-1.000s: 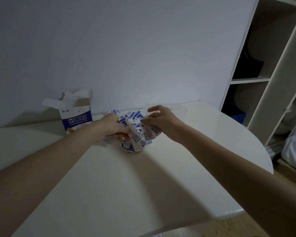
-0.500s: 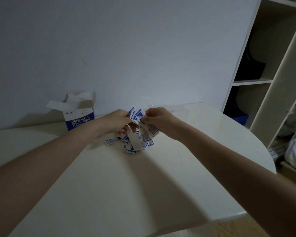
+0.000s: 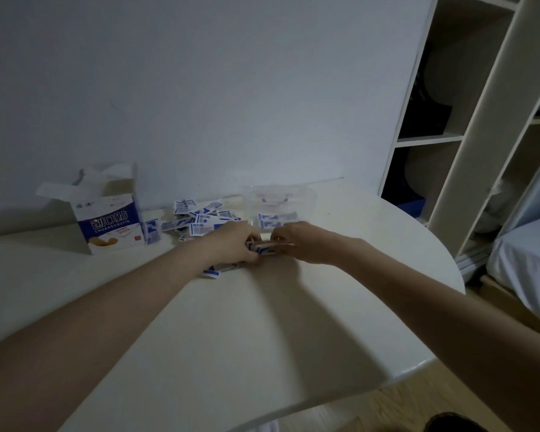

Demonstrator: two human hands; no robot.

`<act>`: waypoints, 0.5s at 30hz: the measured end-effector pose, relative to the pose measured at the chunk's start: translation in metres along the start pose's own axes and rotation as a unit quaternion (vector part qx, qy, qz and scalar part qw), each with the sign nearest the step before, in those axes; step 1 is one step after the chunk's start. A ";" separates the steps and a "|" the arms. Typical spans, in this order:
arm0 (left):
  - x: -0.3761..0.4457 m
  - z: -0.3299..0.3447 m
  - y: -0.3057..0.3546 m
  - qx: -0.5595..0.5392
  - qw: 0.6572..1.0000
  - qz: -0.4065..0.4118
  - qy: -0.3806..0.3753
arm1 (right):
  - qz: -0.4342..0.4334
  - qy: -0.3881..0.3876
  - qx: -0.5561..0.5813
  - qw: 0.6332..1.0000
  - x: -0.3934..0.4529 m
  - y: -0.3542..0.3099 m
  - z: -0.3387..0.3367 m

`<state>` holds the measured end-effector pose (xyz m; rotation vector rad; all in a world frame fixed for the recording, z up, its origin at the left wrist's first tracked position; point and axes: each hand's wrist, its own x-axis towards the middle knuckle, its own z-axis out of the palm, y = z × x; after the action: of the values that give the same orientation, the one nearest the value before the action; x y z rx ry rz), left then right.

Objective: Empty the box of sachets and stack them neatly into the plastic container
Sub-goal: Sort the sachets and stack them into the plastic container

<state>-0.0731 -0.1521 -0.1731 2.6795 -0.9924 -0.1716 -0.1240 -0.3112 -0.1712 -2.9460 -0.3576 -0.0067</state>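
Note:
An open blue-and-white box (image 3: 108, 224) stands at the back left of the white table (image 3: 231, 338). Blue-and-white sachets (image 3: 200, 219) lie scattered between the box and a clear plastic container (image 3: 279, 198) near the wall. Some sachets lie stacked inside the container (image 3: 276, 219). My left hand (image 3: 231, 244) and my right hand (image 3: 296, 241) meet just in front of the container, both pinching a small bundle of sachets (image 3: 267, 247) low over the table. One more sachet (image 3: 212, 271) peeks out under my left wrist.
A white shelving unit (image 3: 449, 120) with dark items stands to the right of the table. A bed with light bedding (image 3: 527, 260) shows at the far right. The table's rounded edge curves along the front right, with wooden floor below.
Both hands moved right and down from over the pile to in front of the container. The loose handful is now a squared bundle. The pile and the container are uncovered.

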 end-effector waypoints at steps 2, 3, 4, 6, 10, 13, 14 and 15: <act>0.002 0.001 0.002 -0.018 1.000 -0.004 0.001 | 0.027 -0.017 -0.018 0.999 -0.005 0.010 -0.005; 0.002 0.001 0.002 -0.037 0.999 -0.007 0.000 | 0.037 -0.026 -0.031 0.998 -0.007 0.016 -0.007; 0.003 0.001 0.003 -0.057 0.998 -0.009 -0.002 | 0.044 -0.034 -0.039 0.998 -0.009 0.021 -0.008; 0.005 0.000 0.004 -0.084 0.996 -0.013 0.001 | 0.059 -0.038 -0.023 0.997 -0.011 0.026 -0.011; 0.009 0.001 0.007 -0.124 0.991 -0.032 0.031 | 0.069 -0.019 0.014 0.997 -0.010 0.024 -0.016; 0.008 0.003 0.006 -0.127 0.990 -0.039 0.050 | 0.065 -0.015 0.017 0.998 -0.008 0.023 -0.015; 0.008 0.004 0.007 -0.094 0.993 -0.033 0.055 | 0.061 -0.012 0.013 0.998 -0.008 0.022 -0.014; 0.007 0.005 0.007 -0.047 0.997 -0.025 0.060 | 0.056 -0.007 0.005 0.998 -0.008 0.021 -0.014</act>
<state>-0.0731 -0.1634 -0.1762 2.5963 -0.8590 -0.0657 -0.1267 -0.3360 -0.1615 -2.9527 -0.1928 0.0312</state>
